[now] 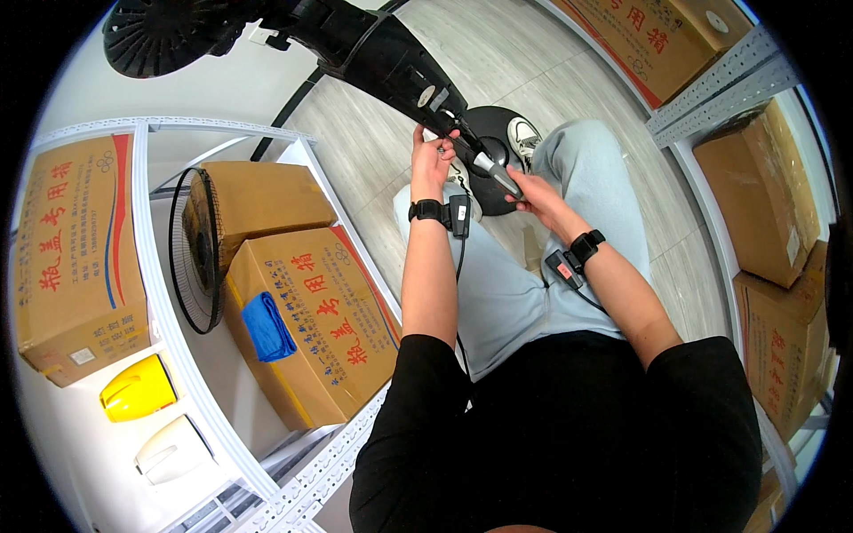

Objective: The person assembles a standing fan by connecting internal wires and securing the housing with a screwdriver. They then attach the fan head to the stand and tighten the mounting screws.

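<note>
A black standing fan [373,49] leans across the upper middle, its finned round head at the upper left and its lower housing before my hands. My left hand [432,162] is against the lower end of the housing, fingers curled in; what they pinch is too small to make out. My right hand [536,195] grips a screwdriver-like tool with a grey and black handle [499,176], pointing up and left toward the fan. Its tip is hard to see against the dark parts. A round black base [487,120] rests on the floor between my shoes.
Left, a white metal shelf [191,373] holds cardboard boxes [306,311], a round black fan grille [182,253], a folded blue cloth [267,327], a yellow cup [139,388] and a white one [173,450]. More boxes [755,195] fill the right-hand shelves. Cables run from my wrist straps.
</note>
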Motion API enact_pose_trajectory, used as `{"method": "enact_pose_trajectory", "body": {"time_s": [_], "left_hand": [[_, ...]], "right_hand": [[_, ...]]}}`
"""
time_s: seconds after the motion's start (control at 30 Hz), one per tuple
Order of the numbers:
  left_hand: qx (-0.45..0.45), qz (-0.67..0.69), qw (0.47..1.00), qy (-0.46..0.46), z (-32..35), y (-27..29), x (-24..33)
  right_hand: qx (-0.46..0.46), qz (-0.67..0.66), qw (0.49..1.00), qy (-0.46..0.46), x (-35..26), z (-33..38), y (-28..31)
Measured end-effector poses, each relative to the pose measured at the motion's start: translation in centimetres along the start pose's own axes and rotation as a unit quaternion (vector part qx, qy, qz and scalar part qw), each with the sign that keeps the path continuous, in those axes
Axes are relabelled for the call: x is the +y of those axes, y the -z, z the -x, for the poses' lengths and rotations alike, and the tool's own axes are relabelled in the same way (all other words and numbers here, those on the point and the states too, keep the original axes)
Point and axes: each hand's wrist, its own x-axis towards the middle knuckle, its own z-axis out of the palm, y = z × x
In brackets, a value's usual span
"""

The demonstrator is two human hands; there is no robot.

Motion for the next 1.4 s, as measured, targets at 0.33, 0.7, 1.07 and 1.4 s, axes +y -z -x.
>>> {"method": "enact_pose_trajectory", "body": {"time_s": [0.33,0.7,1.07,1.4], "left_hand": [[-0.007,0.005,1.0,0.0,-0.1,0.2,0.1],[-0.014,0.001,1.0,0.002,-0.3,0.4,0.1],[0.003,-0.005,1.0,-0.004,0.0,0.0,0.0],[0.0,-0.009,1.0,-0.006,-0.1,0.1,-0.1]], "right_hand": [[0.07,0.086,0.986,0.121,0.6,0.2,-0.7],[0.09,0.085,0.982,0.144,0.9,0.3,-1.5],[0.046,0.083,0.988,0.121,0.6,0.3,-1.3],[-0.019,0.055,0.998,0.038,0.5,-0.5,0.3]]}}
